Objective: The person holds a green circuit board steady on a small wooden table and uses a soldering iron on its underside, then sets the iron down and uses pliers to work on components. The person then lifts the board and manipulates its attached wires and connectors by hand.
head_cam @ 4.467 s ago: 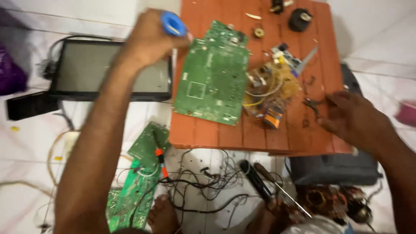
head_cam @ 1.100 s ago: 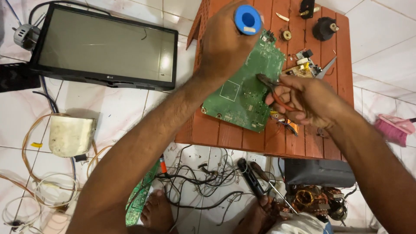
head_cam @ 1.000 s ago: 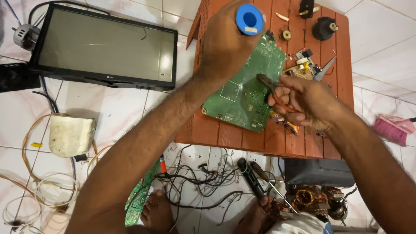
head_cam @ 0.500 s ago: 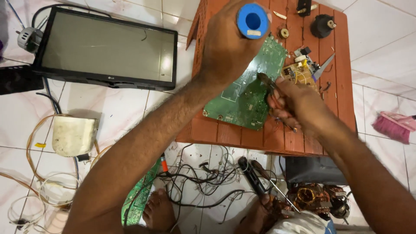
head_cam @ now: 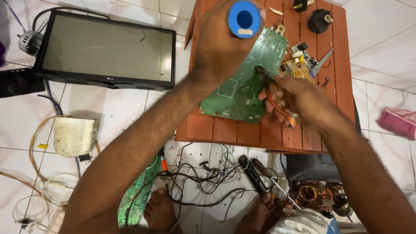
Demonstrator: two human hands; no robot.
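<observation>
My left hand (head_cam: 223, 41) is raised over the red wooden table (head_cam: 225, 130) and grips a blue round spool (head_cam: 245, 18). Below it a large green circuit board (head_cam: 242, 84) lies on the table. My right hand (head_cam: 299, 99) holds red-handled pliers (head_cam: 273, 97), whose jaws touch the board's right edge. A smaller board with yellow wires (head_cam: 299, 67) lies just beyond my right hand.
A flat black monitor (head_cam: 104, 50) lies on the tiled floor to the left, with a white casing (head_cam: 74, 136) and orange cables near it. Tangled wires (head_cam: 203, 186), another green board (head_cam: 138, 197), screwdrivers (head_cam: 264, 177) and copper coils (head_cam: 316, 195) lie by my feet. A pink brush (head_cam: 396, 121) sits at right.
My right hand moved from the table's right side onto the green board with the pliers. My left hand stayed raised with the blue spool; the view shifted closer.
</observation>
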